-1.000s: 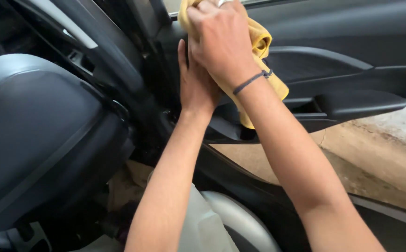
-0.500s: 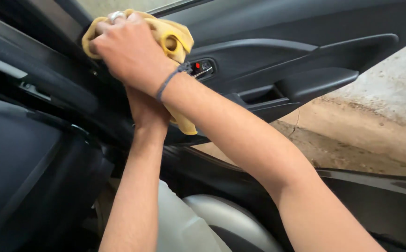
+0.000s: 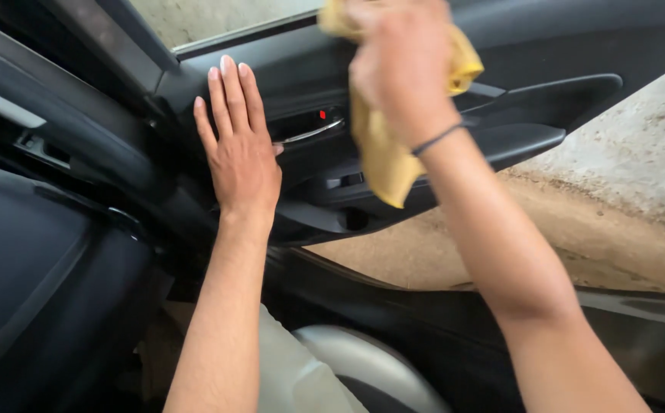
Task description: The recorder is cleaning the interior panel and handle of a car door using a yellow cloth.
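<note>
Wiping step: right hand [image 3: 401, 73] bunches yellow cloth [image 3: 382, 153] on door panel [image 3: 546, 99]; left hand [image 3: 241, 153] flat, fingers spread, bracing left of door handle [image 3: 313, 132]. Next: probably swipe armrest.

Crumpled yellow cloth [image 3: 382, 149], hanging limp against the dark door panel [image 3: 302, 73]

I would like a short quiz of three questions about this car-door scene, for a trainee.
1. True or false: the left hand lies flat and open on the black plastic door panel.
2. Which hand grips the crumpled yellow cloth?
A. left
B. right
C. both
3. Fill in: a thin dark band sits on the right ____.

Key:
1. True.
2. B, the right hand.
3. Wrist; the wrist band shows just below the cloth.
</note>
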